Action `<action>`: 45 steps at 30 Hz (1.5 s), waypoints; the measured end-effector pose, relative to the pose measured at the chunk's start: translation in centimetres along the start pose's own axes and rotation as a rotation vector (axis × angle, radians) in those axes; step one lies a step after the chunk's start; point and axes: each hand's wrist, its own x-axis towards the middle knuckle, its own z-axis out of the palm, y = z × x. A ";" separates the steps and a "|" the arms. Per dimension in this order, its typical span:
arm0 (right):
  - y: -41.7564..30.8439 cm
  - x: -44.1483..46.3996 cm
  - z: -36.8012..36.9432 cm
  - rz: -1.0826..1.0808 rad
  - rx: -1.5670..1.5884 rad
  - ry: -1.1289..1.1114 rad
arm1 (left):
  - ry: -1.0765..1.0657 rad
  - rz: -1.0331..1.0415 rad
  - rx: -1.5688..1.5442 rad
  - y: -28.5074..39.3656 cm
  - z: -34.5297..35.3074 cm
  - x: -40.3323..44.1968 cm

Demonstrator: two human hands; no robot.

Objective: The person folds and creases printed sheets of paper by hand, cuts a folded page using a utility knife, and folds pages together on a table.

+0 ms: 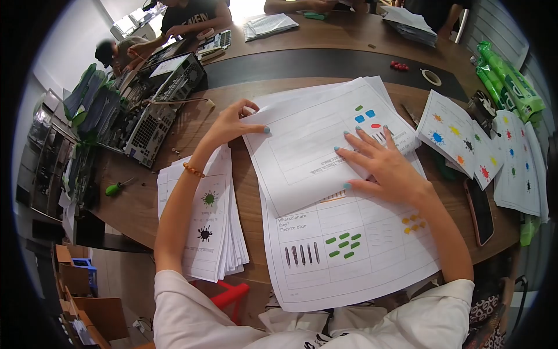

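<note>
A printed sheet is folded over, its lettering upside down, on a larger stack of worksheets in front of me. My left hand is at the folded sheet's far left edge, thumb on top and fingers curled around the edge, their tips partly hidden. Flat on the right part of the folded sheet lies my right hand, fingers spread. Under it the lower page shows pens, green shapes and yellow shapes. Beside my left forearm is another paper stack with green and black splats.
Splat-printed sheets, a phone and a tape roll are on the right. An opened computer case and a green screwdriver occupy the left. Other people sit across the table, near more papers.
</note>
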 end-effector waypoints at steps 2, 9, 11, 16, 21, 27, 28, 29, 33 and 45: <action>0.5 -0.1 0.0 -0.003 0.016 -0.010 | -0.118 -0.102 -0.029 -0.2 -0.6 0.2; 0.9 -0.1 0.4 0.002 0.015 -0.022 | -0.090 -0.214 -0.222 -0.9 -1.1 0.4; 0.8 -0.1 0.3 0.010 0.014 -0.025 | -0.098 -0.280 -0.178 -0.9 -0.9 0.4; 0.9 -0.1 0.4 0.005 -0.021 -0.019 | 0.008 -0.191 -0.104 -0.1 -0.1 0.0; 0.8 -0.2 0.6 0.002 -0.078 -0.020 | 0.046 -0.183 -0.040 -0.8 0.4 0.4; 0.6 -0.2 0.6 0.003 -0.100 -0.005 | 0.160 0.107 0.040 -1.5 1.7 0.5; 0.5 -0.2 0.5 0.004 -0.100 -0.010 | 0.231 0.175 0.046 -1.4 2.0 0.4; 0.4 -0.1 0.4 0.016 -0.139 -0.030 | 0.230 0.172 0.041 -1.4 2.1 0.3; -3.1 1.3 0.5 0.041 -0.276 0.020 | 0.278 0.210 0.100 -1.3 2.5 0.2; -9.1 1.5 3.2 -0.341 0.186 -0.012 | 0.337 0.380 0.541 -0.9 2.9 -0.1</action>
